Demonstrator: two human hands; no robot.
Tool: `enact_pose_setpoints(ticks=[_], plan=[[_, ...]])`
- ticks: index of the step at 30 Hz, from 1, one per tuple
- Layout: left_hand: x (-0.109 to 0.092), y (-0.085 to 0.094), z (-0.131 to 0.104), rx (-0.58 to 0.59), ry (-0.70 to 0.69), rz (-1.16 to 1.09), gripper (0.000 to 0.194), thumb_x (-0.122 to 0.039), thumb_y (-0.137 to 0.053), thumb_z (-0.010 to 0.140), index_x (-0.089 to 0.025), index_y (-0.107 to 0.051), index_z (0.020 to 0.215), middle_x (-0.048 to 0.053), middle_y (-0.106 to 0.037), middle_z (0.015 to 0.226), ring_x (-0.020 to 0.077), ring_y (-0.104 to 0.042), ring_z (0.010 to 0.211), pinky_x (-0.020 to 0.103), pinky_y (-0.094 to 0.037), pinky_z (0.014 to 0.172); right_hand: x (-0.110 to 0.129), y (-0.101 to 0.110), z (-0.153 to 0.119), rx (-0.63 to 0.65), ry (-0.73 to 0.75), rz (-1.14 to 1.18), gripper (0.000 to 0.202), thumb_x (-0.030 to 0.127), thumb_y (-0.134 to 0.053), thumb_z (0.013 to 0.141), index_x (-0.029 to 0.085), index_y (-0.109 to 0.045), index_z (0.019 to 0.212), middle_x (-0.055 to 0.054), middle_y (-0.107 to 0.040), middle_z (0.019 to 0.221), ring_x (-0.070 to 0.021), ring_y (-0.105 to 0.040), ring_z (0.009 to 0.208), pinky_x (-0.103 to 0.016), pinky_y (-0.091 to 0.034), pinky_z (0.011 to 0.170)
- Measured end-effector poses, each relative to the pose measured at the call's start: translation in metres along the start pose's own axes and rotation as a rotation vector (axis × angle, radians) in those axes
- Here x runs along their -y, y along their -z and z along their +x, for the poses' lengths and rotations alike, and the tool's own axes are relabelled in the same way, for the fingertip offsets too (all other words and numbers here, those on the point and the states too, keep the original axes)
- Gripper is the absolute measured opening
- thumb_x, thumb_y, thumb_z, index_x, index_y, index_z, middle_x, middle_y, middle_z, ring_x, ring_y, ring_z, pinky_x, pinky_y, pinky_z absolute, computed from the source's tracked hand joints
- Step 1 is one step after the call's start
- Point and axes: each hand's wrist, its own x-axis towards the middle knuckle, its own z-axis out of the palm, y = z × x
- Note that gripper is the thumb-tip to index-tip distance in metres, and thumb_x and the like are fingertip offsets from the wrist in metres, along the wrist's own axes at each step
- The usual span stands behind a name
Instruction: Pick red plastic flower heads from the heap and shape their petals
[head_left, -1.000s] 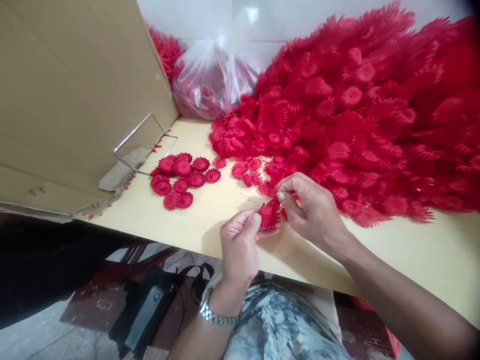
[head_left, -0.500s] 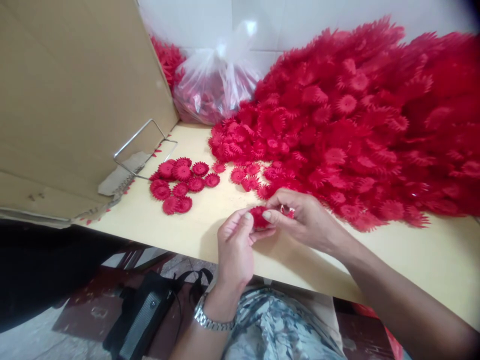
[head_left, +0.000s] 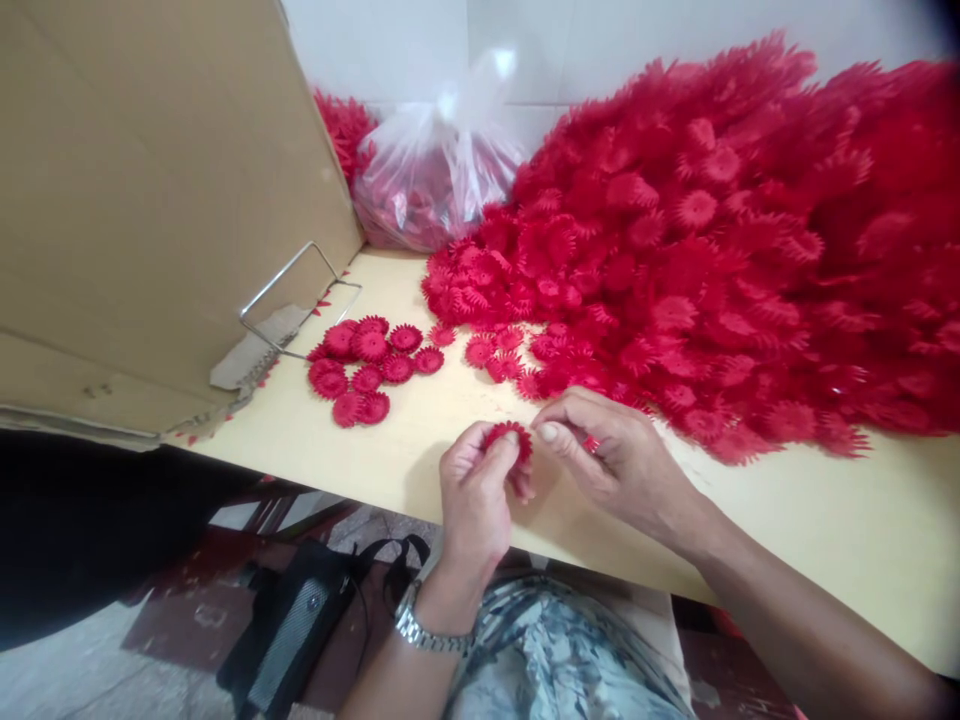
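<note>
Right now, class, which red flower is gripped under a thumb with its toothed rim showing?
The red flower in the left hand. Those in the small cluster and big heap lie loose on the table.

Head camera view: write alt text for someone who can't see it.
The left hand pinches a red, fringed disc above a pale table, the right hand close beside it. Behind lie a small cluster of similar discs, a large red heap and a tied clear bag, with cardboard at left.
</note>
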Motion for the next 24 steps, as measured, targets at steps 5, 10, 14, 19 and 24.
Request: enact_pose_setpoints(ticks=[5,10,14,19,24], plan=[[0.001,0.002,0.000,-0.013,0.015,0.014,0.024,-0.031,-0.069,0.072,-0.015,-0.053,0.063,-0.007,-0.049,0.048,0.0032,-0.040,0.038,0.013,-0.028,0.033,-0.006,0.000,-0.004,-0.026,-0.005,0.025,0.020,0.025,-0.046,0.091,0.016,-0.059,0.078,-0.002,-0.057,0.069,-0.0109,-0.052,0.061,-0.024,-0.039,0.055],[0.001,0.000,-0.001,-0.017,-0.006,0.092,0.034,-0.039,-0.069,0.071,-0.015,-0.050,0.056,-0.007,-0.044,0.046,0.0021,-0.035,0.038,0.013,-0.021,0.033,-0.005,0.001,-0.005,-0.090,0.000,0.062,0.015,0.027,-0.051,0.088,0.017,-0.058,0.078,0.000,-0.055,0.067,-0.0104,-0.050,0.060,-0.023,-0.038,0.055],[0.002,-0.001,-0.001,0.008,0.006,0.154,0.040,-0.048,-0.069,0.069,-0.015,-0.050,0.054,-0.007,-0.042,0.045,0.0028,-0.034,0.037,0.015,-0.021,0.033,-0.005,0.003,0.000,0.097,0.002,0.164,0.014,0.028,-0.058,0.085,0.017,-0.058,0.077,-0.001,-0.058,0.072,-0.0111,-0.053,0.066,-0.023,-0.041,0.058],[0.002,0.007,-0.002,0.115,-0.019,0.286,0.041,-0.052,-0.057,0.078,-0.016,-0.055,0.060,-0.004,-0.048,0.048,0.0051,-0.041,0.039,0.016,-0.029,0.036,-0.008,0.005,0.003,0.151,-0.009,0.119,0.011,0.018,-0.054,0.084,0.016,-0.058,0.073,0.000,-0.057,0.069,-0.0103,-0.052,0.063,-0.022,-0.039,0.057],[0.001,0.008,-0.001,0.210,-0.011,0.294,0.031,-0.042,-0.060,0.080,-0.015,-0.058,0.065,-0.001,-0.057,0.054,0.0073,-0.052,0.042,0.018,-0.040,0.041,-0.005,0.002,0.003,-0.179,-0.015,-0.121,0.015,0.008,-0.050,0.076,0.017,-0.052,0.064,0.002,-0.049,0.059,-0.0085,-0.045,0.052,-0.021,-0.033,0.048]])
